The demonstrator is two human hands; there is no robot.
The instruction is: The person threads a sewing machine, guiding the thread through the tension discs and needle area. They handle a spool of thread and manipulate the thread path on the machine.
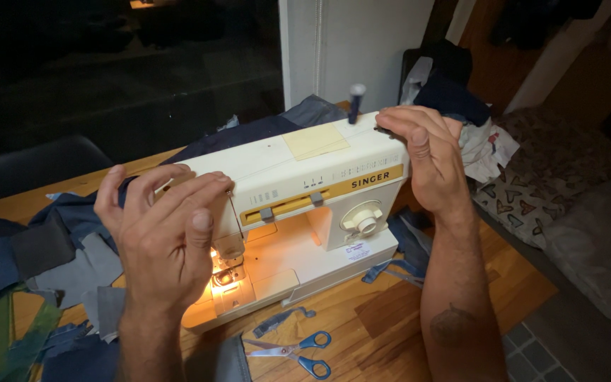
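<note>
Your left hand pinches a thin thread at the near left end of the cream sewing machine. Your right hand pinches the thread's far right end beside the dark spool; blue-handled scissors lie nearer

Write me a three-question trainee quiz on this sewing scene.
1. True or false: the left hand pinches thread at the lit needle end of the cream plastic sewing machine.
2. What lies nearest the front table edge? A) blue-handled scissors B) dark thread spool C) grey denim scraps
3. Where is the right hand?

Key: 1 true. 2 A. 3 At the machine's top right end, near the spool.
</note>
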